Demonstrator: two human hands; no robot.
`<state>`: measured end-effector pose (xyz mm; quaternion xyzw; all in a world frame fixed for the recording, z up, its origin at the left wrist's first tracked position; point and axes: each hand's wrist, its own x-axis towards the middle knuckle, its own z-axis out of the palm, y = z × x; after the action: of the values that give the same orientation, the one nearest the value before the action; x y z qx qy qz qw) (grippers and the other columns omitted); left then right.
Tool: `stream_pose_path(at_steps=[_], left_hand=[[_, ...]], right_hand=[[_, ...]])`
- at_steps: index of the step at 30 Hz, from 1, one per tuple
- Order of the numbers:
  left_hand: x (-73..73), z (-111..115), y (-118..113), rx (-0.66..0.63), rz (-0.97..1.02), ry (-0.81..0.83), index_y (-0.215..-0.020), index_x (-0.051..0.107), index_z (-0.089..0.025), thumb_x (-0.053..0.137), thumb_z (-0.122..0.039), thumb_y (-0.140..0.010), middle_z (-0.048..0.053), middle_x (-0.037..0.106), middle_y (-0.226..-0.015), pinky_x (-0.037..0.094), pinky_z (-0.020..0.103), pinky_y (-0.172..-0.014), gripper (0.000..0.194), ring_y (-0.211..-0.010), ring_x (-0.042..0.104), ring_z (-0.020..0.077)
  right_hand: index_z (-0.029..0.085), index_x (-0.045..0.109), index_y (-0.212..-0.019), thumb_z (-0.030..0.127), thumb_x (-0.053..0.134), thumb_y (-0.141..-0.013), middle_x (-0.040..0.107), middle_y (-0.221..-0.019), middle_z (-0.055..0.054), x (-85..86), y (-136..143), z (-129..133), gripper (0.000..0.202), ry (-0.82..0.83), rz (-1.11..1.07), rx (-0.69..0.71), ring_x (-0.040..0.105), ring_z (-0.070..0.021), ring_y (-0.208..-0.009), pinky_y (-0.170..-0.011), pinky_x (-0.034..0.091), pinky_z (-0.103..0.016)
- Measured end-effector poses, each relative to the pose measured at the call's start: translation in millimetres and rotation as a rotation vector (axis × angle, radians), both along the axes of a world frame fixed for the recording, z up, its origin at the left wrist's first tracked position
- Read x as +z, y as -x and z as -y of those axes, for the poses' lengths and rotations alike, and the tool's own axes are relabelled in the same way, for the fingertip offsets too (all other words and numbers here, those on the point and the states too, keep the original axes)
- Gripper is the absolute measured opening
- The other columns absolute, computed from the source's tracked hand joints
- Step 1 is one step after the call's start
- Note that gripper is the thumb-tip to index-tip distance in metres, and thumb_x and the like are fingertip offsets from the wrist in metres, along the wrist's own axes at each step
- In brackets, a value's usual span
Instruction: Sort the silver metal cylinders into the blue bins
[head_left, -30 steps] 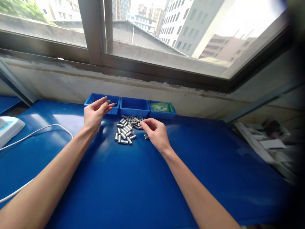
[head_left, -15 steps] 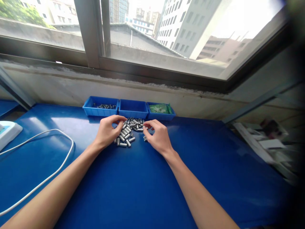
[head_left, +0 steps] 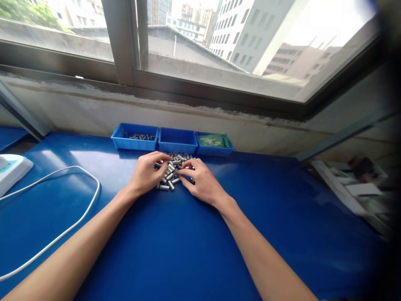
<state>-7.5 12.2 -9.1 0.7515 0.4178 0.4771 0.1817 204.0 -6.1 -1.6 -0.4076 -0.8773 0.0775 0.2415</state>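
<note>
A loose heap of short silvery metal pieces [head_left: 171,176], which look like hex standoffs, lies on the blue tabletop [head_left: 175,242]. At the heap's left side my left hand [head_left: 151,171] is curved, thumb and fingers apart, with nothing visible between them. My right hand [head_left: 200,179] reaches over the heap's right side. Its fingers are bent and parted, and the fingertips touch or hover just above the pieces; which of these I cannot tell. Part of the heap is hidden behind both hands.
Behind the heap stand three joined blue bins: the left bin [head_left: 134,144] with small screws, the middle bin [head_left: 178,147] bare inside, the right bin [head_left: 216,151] holding a green packet [head_left: 214,140]. A white cable [head_left: 90,205] loops across the left, near a white device [head_left: 15,173].
My right hand has moved left over the heap, drawing nearer to my left hand. My left hand has shifted slightly right. The whole view has also shifted a little.
</note>
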Motion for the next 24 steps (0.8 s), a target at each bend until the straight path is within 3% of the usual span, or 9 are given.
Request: stream_pose_path(at_steps=[9, 19, 24], left_hand=[[-0.2, 0.2, -0.4, -0.003, -0.013, 0.004, -0.090, 0.074, -0.020, 0.056, -0.015, -0.085, 0.005, 0.074, -0.090, 0.051, 0.026, -0.073, 0.019, -0.082, 0.069, 0.0173], [-1.1, -0.3, -0.1, 0.000, -0.005, -0.005, -0.090, 0.074, -0.021, 0.056, -0.016, -0.085, 0.005, 0.075, -0.090, 0.052, 0.027, -0.075, 0.019, -0.083, 0.070, 0.0181], [-1.8, -0.5, 0.5, 0.000, -0.007, -0.008, -0.090, 0.074, -0.021, 0.056, -0.015, -0.085, 0.005, 0.075, -0.090, 0.052, 0.028, -0.077, 0.019, -0.084, 0.069, 0.0181]], right_hand=[[0.025, 0.074, -0.105, 0.028, 0.065, -0.092, 0.064, -0.108, -0.007, -1.1, 1.5, 0.0, 0.016, 0.020, -0.026, 0.048, 0.055, -0.0238, -0.101, -0.095, 0.046, -0.044], [0.020, 0.070, -0.096, 0.021, 0.058, -0.095, 0.068, -0.100, -0.009, -0.8, 0.7, -3.3, 0.012, -0.006, -0.038, 0.009, 0.056, -0.0243, -0.097, -0.090, 0.047, -0.042], [0.020, 0.068, -0.103, 0.023, 0.061, -0.094, 0.069, -0.104, -0.009, 0.1, 1.4, -1.3, 0.013, 0.001, -0.042, 0.036, 0.057, -0.0250, -0.101, -0.094, 0.047, -0.043]])
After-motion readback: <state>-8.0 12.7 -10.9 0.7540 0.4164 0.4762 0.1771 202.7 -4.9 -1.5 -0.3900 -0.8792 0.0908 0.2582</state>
